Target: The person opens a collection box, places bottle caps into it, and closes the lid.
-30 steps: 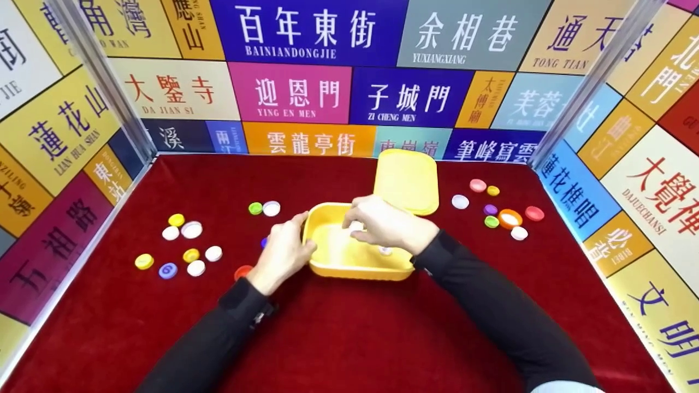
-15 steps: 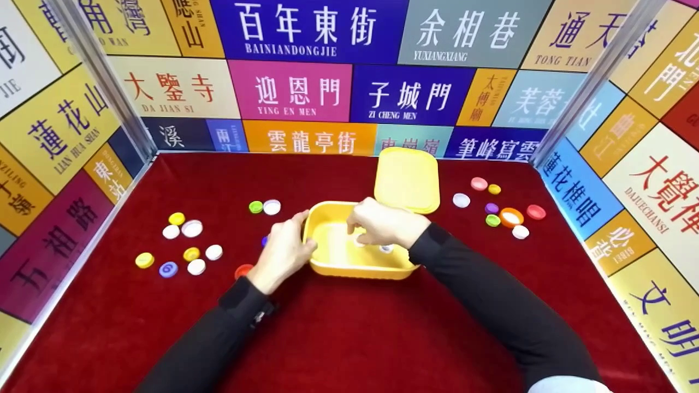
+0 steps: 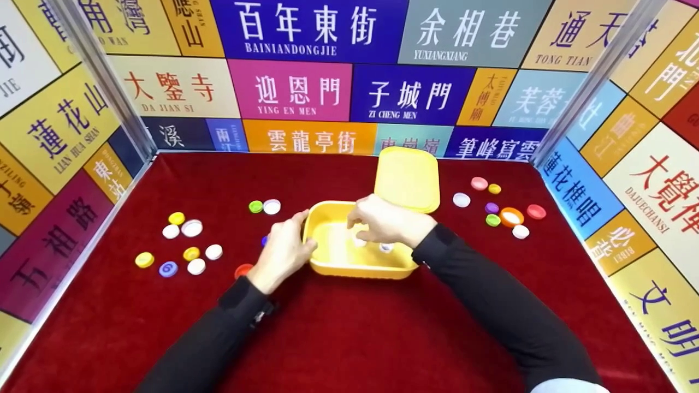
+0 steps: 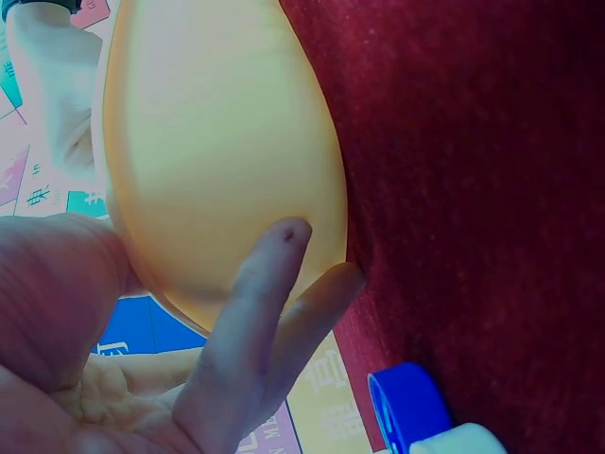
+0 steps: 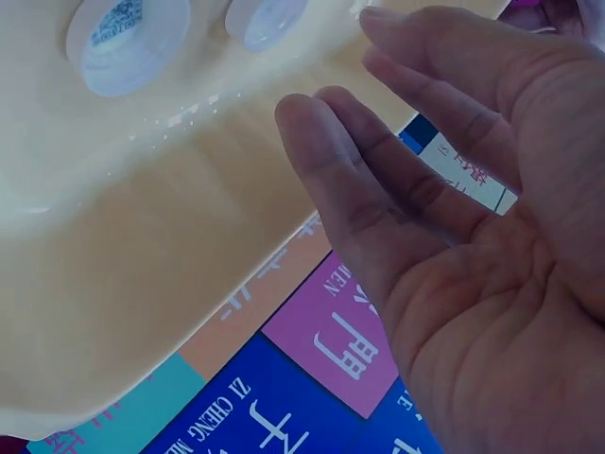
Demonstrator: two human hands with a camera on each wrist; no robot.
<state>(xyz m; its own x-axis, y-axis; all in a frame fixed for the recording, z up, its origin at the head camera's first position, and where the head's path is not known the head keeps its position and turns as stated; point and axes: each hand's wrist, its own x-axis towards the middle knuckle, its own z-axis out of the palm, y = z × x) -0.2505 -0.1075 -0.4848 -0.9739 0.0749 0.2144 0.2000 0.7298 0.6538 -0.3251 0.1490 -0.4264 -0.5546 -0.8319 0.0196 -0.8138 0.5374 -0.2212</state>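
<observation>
A yellow plastic container [image 3: 363,271] stands uncovered on the red cloth. My left hand [image 3: 284,254] grips its left wall, thumb over the rim; in the left wrist view several fingers [image 4: 248,317] lie along the outside. My right hand [image 3: 385,221] hangs over the inside of the container, fingers loosely bent. In the right wrist view no object shows between these fingers [image 5: 312,142]. Beneath it, two caps lie on the container's floor: a white bottle cap [image 3: 359,240] and a cap with a printed centre [image 3: 386,248]. The right hand partly covers the container's back and right side.
Behind the container lies a yellow lid [image 3: 407,180]. Several loose bottle caps [image 3: 191,229] are spread on the left, others [image 3: 511,217] on the right. A green cap [image 3: 255,207], a red cap [image 3: 243,270] and a blue cap [image 4: 408,407] lie near the left hand. Printed panels [image 3: 295,90] enclose the cloth.
A white cap near the right fingers has come down onto the container floor. The right hand has shifted slightly to the right. The left hand keeps its hold on the container.
</observation>
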